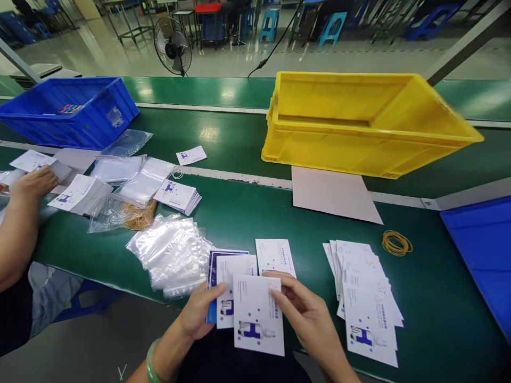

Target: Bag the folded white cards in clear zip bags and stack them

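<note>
At the far left a co-worker's hand (34,183) lies flat on a few cards, apart from the wearer's own hands. Behind it a blue bin (91,119) holds one small coloured packet, as far as its wall lets one see. Card stacks (82,194) and clear sleeves (146,181) lie spread beside that hand, with a bag of bands (136,215) in front, seemingly laid out within that worker's reach.

Nearer, a heap of bags (171,255) sits just left of the wearer's left hand (202,314), probably so that hand can get at it. The left hand is closed on a small stack (229,274) at the table's near edge, thumb on top and fingers beneath. Overlapping the stack is the top card (257,319), print up. The right hand (303,311) pinches its right edge between thumb and fingertips, which leaves the print in view. A single card (275,255) lies flat just behind.

To the right a fanned pile (367,298) is stepped, likely so each card lifts singly. Loose bands (396,243) lie near it and a grey sheet (331,194) farther back. The yellow bin (359,149) shows nothing inside from here. A second blue bin (483,255) is cut by the right edge, its contents unseen.
</note>
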Demonstrator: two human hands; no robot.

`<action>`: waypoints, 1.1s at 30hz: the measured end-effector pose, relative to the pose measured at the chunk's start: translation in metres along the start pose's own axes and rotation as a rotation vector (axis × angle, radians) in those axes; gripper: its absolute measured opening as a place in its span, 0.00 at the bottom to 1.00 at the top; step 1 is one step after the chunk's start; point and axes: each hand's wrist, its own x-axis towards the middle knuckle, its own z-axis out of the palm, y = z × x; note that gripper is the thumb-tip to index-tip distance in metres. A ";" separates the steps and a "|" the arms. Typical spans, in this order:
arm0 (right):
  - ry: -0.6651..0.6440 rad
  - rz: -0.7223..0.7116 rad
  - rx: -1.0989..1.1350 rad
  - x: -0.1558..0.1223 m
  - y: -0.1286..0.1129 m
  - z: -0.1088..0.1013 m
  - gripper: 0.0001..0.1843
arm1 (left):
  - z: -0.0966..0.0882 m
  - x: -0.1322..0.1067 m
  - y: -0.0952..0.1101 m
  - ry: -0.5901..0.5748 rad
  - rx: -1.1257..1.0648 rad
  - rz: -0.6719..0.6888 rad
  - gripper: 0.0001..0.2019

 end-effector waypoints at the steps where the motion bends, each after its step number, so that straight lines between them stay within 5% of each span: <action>1: 0.002 0.075 0.049 0.002 0.003 0.004 0.16 | 0.003 0.000 -0.003 -0.015 0.018 0.000 0.18; 5: 0.001 0.207 0.235 0.006 0.008 0.006 0.18 | 0.009 -0.001 -0.009 -0.059 0.048 -0.019 0.19; 11: 0.132 0.269 0.210 0.012 0.023 -0.027 0.22 | 0.002 0.001 0.002 0.012 -0.093 -0.045 0.22; 13: 0.248 0.153 -0.094 0.014 0.032 -0.033 0.26 | 0.000 0.001 0.006 0.073 -0.103 -0.025 0.20; 15: 0.304 -0.145 -0.477 0.015 0.037 -0.029 0.27 | 0.000 0.001 0.007 0.138 -0.091 -0.014 0.19; 18: 0.056 -0.654 -0.827 0.009 0.034 -0.016 0.23 | 0.004 0.001 0.004 0.150 -0.074 -0.019 0.18; 21: -0.205 -0.931 -0.874 0.004 0.021 -0.007 0.19 | 0.008 0.002 0.003 0.082 -0.089 -0.036 0.18; 33: -0.351 -1.015 -0.880 0.002 0.001 -0.001 0.16 | 0.004 0.002 0.008 0.086 -0.177 -0.108 0.15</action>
